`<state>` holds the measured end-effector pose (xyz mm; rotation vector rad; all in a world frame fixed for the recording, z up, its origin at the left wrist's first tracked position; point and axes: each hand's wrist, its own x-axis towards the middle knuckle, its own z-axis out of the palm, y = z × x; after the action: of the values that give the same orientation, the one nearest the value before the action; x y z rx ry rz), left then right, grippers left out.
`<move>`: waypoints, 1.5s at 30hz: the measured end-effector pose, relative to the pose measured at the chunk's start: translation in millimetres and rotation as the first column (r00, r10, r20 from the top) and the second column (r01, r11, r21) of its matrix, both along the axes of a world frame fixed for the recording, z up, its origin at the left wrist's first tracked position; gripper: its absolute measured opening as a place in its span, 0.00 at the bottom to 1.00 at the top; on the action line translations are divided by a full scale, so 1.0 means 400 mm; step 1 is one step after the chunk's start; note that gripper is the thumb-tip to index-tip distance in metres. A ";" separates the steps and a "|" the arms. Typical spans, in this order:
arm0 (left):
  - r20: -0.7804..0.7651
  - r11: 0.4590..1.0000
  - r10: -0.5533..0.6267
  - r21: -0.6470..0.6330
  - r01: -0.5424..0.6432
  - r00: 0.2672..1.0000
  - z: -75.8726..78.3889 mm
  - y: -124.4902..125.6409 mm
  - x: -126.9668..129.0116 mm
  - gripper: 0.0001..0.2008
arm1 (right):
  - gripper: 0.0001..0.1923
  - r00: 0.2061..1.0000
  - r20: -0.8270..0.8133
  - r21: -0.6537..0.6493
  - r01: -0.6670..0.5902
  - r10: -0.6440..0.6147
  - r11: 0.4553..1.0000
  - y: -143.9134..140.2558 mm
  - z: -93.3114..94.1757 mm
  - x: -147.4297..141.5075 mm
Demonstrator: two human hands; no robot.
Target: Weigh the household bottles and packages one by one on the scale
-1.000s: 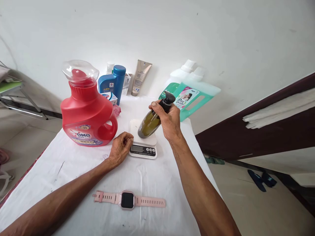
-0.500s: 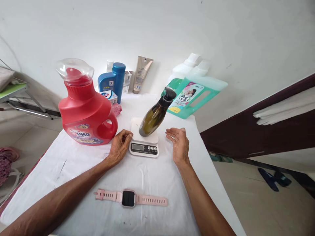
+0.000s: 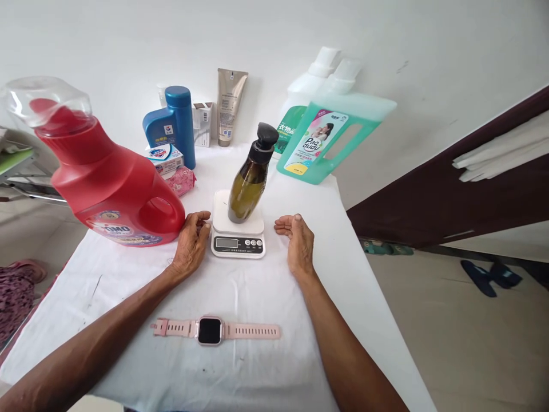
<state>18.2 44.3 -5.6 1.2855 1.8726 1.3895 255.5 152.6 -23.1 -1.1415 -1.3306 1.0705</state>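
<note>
White cloth covers the table (image 3: 266, 297), set against a plain white wall. Small kitchen scale (image 3: 237, 229) sits mid-table, display facing the person. Dark olive pump bottle (image 3: 249, 180) stands on the scale platform, black pump on top, looks slightly tilted in the wide lens; nothing grips it.

Left hand (image 3: 191, 245) rests on the cloth at the scale's left edge, fingers loosely curled, thumb and fingertips touching or nearly touching the scale's side, can't tell which. Holds nothing.

Right hand (image 3: 297, 243) sits just right of the scale, palm turned inward, fingers relaxed and mostly straight, unclenched, not touching scale or bottle. Holds nothing.

Red detergent jug (image 3: 107, 183) with clear cap stands left of the scale, close to the left hand. Behind: blue bottle (image 3: 174, 126), small soap box (image 3: 165, 157), pink packet (image 3: 182, 180), beige tube (image 3: 229, 106) leaning on the wall. Back right: teal detergent jug (image 3: 326, 143), with a second green one partly hidden behind it. Pink smartwatch (image 3: 212, 331) lies flat on the cloth between the forearms, strap stretched out. Dark slippers (image 3: 489, 274) on the floor, right.
</note>
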 end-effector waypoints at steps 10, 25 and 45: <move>-0.011 0.994 -0.109 0.016 0.109 0.994 0.006 -0.001 -0.010 0.22 | 0.32 0.998 0.034 -0.002 -0.047 0.047 0.999 -0.013 0.018 -0.002; 0.100 0.977 -0.213 0.025 0.211 0.972 0.002 0.003 -0.026 0.29 | 0.35 0.988 0.004 -0.056 -0.153 0.154 0.987 -0.028 0.032 -0.014; 0.041 0.990 -0.140 0.041 0.138 0.989 -0.019 0.012 -0.013 0.26 | 0.23 0.989 0.104 0.175 -0.125 0.107 0.977 -0.001 0.190 -0.066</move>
<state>13.1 48.9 -13.2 1.3660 1.7010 1.3751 229.3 152.1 52.9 -0.9989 -1.5520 0.9662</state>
